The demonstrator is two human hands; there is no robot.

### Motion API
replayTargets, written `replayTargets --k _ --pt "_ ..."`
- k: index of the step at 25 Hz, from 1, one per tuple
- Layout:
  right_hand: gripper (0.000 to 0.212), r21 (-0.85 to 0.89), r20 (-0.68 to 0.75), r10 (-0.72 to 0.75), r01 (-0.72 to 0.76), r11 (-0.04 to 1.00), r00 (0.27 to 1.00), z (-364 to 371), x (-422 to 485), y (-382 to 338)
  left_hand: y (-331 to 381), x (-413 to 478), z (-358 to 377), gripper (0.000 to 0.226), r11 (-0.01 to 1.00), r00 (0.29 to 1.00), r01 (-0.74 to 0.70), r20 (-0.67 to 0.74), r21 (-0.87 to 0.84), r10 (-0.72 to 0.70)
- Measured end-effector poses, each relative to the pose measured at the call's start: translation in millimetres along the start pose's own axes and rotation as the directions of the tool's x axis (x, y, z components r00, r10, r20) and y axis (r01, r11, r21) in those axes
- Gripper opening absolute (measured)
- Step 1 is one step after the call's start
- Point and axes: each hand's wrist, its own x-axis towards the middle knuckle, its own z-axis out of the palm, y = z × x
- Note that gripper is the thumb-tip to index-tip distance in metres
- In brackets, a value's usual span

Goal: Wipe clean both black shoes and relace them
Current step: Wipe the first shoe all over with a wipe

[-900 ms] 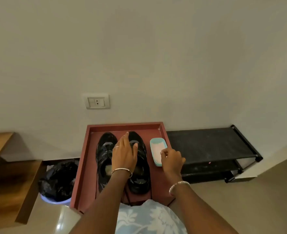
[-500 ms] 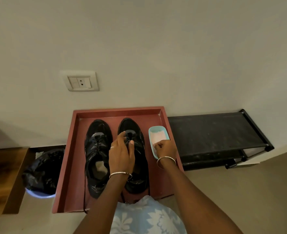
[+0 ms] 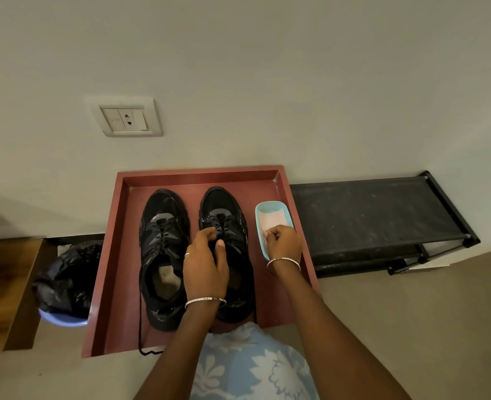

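The right hand (image 3: 284, 241) pinches the pink cloth (image 3: 271, 219) in the teal dish (image 3: 259, 210). The left hand (image 3: 205, 262) curls its fingers round the laces (image 3: 223, 224) of a black shoe (image 3: 222, 201). That shoe lies just left of the pinching fingers, toe toward the wall.

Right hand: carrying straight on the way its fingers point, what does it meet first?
The pink cloth in the turquoise dish; the right hand's fingers seem to pinch its near edge, though depth is unclear.

The left hand (image 3: 205, 267) covers the middle laces of the right shoe (image 3: 224, 207), so its grip cannot be judged. The right hand (image 3: 284, 241) hides the near end of the teal dish (image 3: 258, 217) and pink cloth (image 3: 271, 219).
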Motion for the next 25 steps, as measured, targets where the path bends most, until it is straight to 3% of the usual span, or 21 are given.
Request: replayTargets --k 4,6,7,8,9,10,11,12,13,16,21,25 --pt "0.018 0.067 -0.034 0.051 -0.048 0.997 0.998 -13.0 -0.1 -6.9 11.8 -2.8 -12.5 0.013 0.995 0.995 0.034 -0.088 -0.092 -0.042" --pt "0.015 0.114 -0.078 0.081 -0.072 0.991 0.994 -24.3 -2.5 -13.3 21.2 -4.5 -17.2 0.013 0.934 0.969 0.236 -0.006 -0.269 -0.247" --pt "0.015 0.159 -0.109 0.113 -0.095 0.983 0.987 -31.0 -4.2 -15.7 28.6 -3.2 -19.6 0.015 0.795 0.899 0.428 0.113 -0.431 -0.423" --pt "0.015 0.222 -0.148 0.162 -0.127 0.967 0.976 -38.3 -7.2 -16.5 37.2 -2.0 -22.8 0.018 0.550 0.769 0.617 0.281 -0.563 -0.574" --pt "0.016 0.300 -0.190 0.221 -0.158 0.941 0.957 -46.3 -12.0 -15.4 42.7 -1.2 -25.6 0.020 0.266 0.608 0.745 0.459 -0.611 -0.648" --pt "0.016 0.397 -0.220 0.284 -0.180 0.900 0.933 -53.8 -18.1 -12.1 45.8 -0.5 -28.4 0.022 0.046 0.477 0.806 0.601 -0.590 -0.641" --pt "0.016 0.507 -0.233 0.342 -0.186 0.842 0.910 -61.9 -26.1 -8.1 47.5 -0.6 -31.1 0.031 -0.097 0.393 0.830 0.699 -0.549 -0.597" --pt "0.015 0.618 -0.231 0.389 -0.174 0.766 0.892 -69.3 -34.9 -2.3 49.0 -1.7 -32.7 0.046 -0.193 0.356 0.829 0.761 -0.525 -0.543" --pt "0.014 0.720 -0.215 0.422 -0.149 0.678 0.880 -76.9 -45.2 3.0 48.4 -2.4 -31.5 0.059 -0.252 0.364 0.806 0.785 -0.535 -0.501" --pt "0.016 0.880 -0.085 0.464 -0.152 0.450 0.882 -95.5 -77.8 21.1 43.4 -2.8 -11.6 0.057 -0.319 0.429 0.706 0.740 -0.632 -0.518" --pt "0.030 0.928 0.358 0.313 -0.373 -0.011 0.880 -129.8 -109.3 24.1 54.2 4.4 16.2 0.036 -0.294 0.473 0.619 0.645 -0.728 -0.600" --pt "0.045 0.925 0.370 0.275 -0.380 -0.018 0.887 -148.2 -111.5 12.7 55.2 11.3 25.1 0.040 -0.316 0.480 0.615 0.661 -0.723 -0.577"
